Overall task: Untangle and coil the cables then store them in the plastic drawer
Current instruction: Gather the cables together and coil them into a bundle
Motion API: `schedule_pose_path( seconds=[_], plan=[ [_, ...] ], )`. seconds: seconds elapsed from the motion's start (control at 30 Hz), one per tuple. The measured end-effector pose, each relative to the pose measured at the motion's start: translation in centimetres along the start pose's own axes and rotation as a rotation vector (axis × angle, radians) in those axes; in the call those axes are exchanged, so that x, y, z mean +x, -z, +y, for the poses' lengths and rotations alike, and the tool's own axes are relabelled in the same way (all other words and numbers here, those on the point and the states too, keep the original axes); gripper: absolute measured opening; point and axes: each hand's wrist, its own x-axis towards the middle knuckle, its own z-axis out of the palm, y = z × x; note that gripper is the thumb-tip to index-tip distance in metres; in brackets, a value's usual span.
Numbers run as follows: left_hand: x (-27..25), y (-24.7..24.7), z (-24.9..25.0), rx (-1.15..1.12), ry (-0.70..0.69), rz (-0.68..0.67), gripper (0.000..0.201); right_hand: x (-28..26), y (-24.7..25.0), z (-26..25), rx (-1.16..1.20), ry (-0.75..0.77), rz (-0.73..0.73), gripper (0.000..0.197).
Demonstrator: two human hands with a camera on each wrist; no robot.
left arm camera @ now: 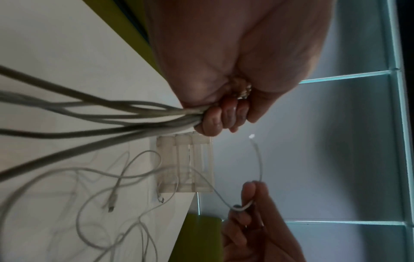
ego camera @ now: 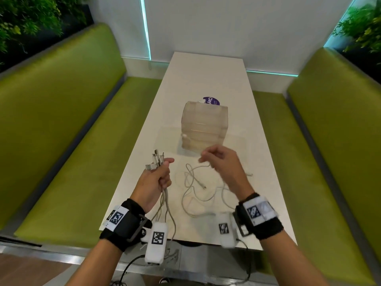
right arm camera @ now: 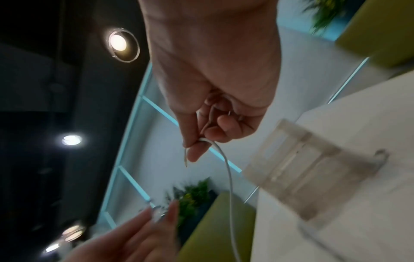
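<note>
My left hand (ego camera: 160, 174) grips a bundle of several grey-white cables (ego camera: 165, 203), their plugs (ego camera: 154, 159) sticking up above the fist; in the left wrist view the cable bundle (left arm camera: 112, 115) runs out from under my curled fingers (left arm camera: 215, 122). My right hand (ego camera: 216, 159) pinches one thin white cable (ego camera: 198, 168) near its end, lifted above the table; in the right wrist view this thin cable (right arm camera: 228, 168) hangs from thumb and forefinger. Loose cable loops (ego camera: 195, 195) lie between my hands. The clear plastic drawer unit (ego camera: 204, 126) stands just beyond, drawers closed.
The narrow white table (ego camera: 206, 75) runs away from me between two green benches (ego camera: 61, 120). A purple round label (ego camera: 212, 101) lies behind the drawer unit. Black wires hang below the table's near edge (ego camera: 132, 263).
</note>
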Motion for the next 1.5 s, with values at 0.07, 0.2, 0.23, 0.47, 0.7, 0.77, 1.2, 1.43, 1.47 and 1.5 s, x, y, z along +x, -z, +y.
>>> schedule_pose_path(
  seconds=[0.07, 0.2, 0.23, 0.47, 0.7, 0.77, 1.2, 1.43, 1.47, 1.5],
  plan=[
    [0.0, -0.6, 0.0, 0.001, 0.008, -0.019, 0.022, -2.4, -2.2, -0.5, 0.074, 0.001, -0.079, 0.003],
    [-0.1, -1.7, 0.0, -0.048, 0.043, 0.027, 0.033, -4.2, -5.0, 0.6, 0.116, -0.006, -0.149, 0.006],
    [-0.2, -1.8, 0.0, -0.066, 0.051, 0.026, 0.033, -4.2, -5.3, 0.9, 0.122, -0.007, -0.156, 0.004],
    [-0.3, -1.6, 0.5, -0.328, 0.103, -0.061, 0.029, -4.8, -5.7, 1.4, 0.081, -0.05, -0.103, 0.008],
    [-0.1, -1.8, -0.1, -0.575, 0.098, -0.088, 0.029, -4.9, -6.7, 1.0, 0.237, -0.135, -0.027, 0.012],
    [0.0, -1.8, -0.3, -0.569, 0.107, -0.103, 0.027, -5.0, -7.0, 1.0, 0.244, -0.161, -0.015, 0.012],
    [0.1, -1.7, -0.6, -0.467, 0.035, -0.06, 0.02, -4.9, -6.8, 1.8, 0.095, -0.086, -0.069, 0.013],
    [0.0, -1.3, 0.3, -0.48, 0.054, 0.061, 0.025, -2.8, -3.9, 1.8, -0.43, -0.03, -0.517, 0.025],
    [-0.1, -1.5, 0.2, -0.457, 0.049, 0.056, 0.021, -2.3, -3.6, 1.6, -0.485, -0.04, -0.569, 0.024],
    [-0.2, -1.7, 0.1, -0.435, 0.039, 0.051, 0.017, -2.0, -3.4, 1.4, -0.535, -0.049, -0.607, 0.018]
  ],
)
